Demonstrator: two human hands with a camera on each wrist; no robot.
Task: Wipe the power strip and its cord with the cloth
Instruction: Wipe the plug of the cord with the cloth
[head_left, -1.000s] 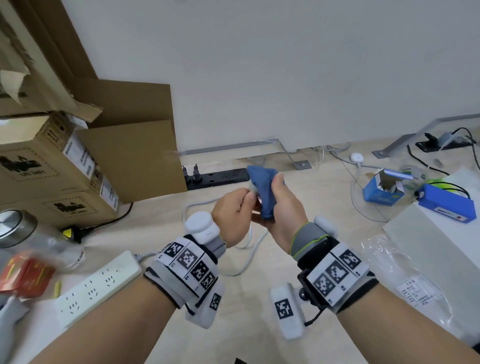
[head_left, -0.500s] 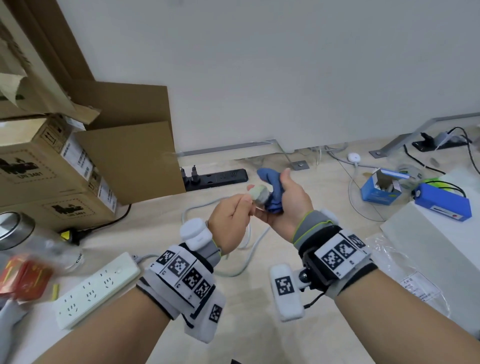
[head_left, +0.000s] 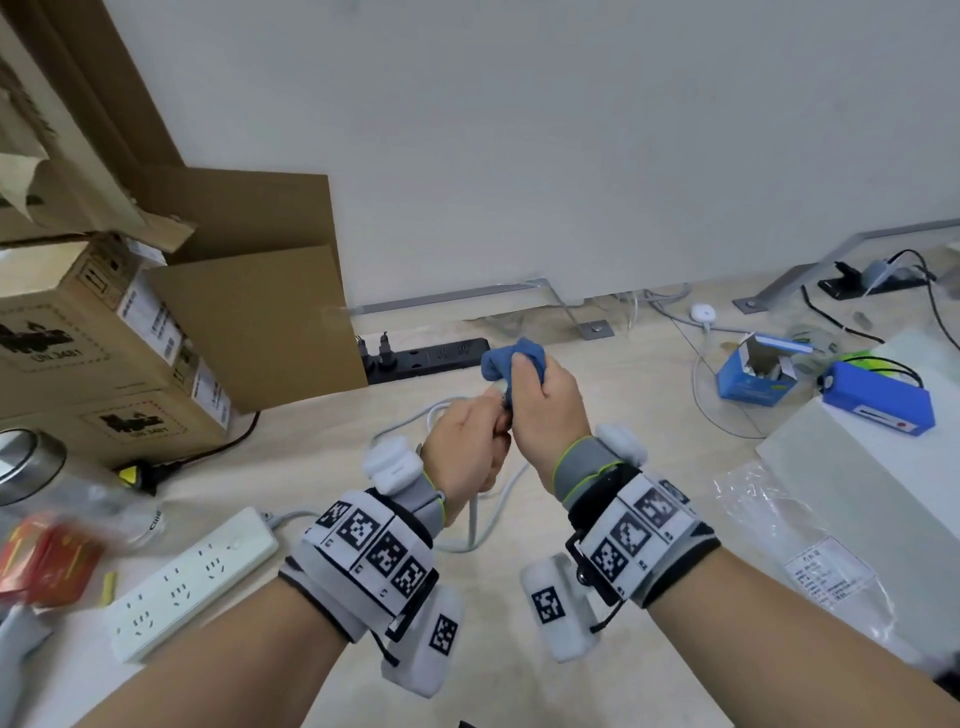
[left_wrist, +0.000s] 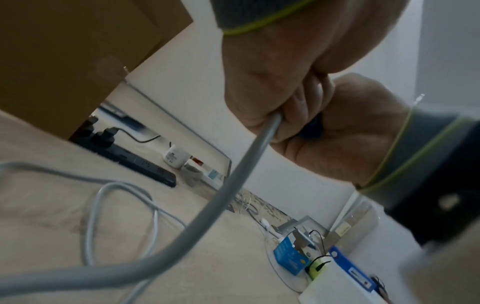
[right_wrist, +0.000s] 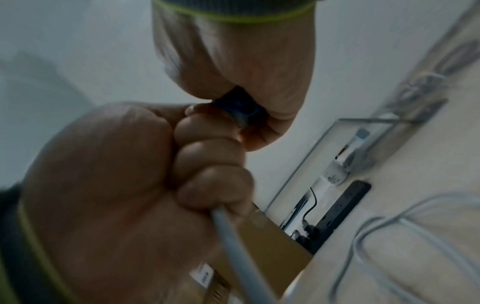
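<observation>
Wiping cord (head_left: 475, 512) end: left hand (head_left: 462, 447) fists cord, right hand (head_left: 545, 410) clamps cloth (head_left: 506, 358) around it at 1 o'clock. Next: probably slide cloth along cord.

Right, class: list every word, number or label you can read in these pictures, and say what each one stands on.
"UN 3481": printed on the upper cardboard box.
"UN 3481": seemingly the same on the lower cardboard box.
Too blurred to read: the white stickers on the boxes, the plastic bag label and the print on the blue carton.
Square black-and-white codes, no words: the wrist bands.
</observation>
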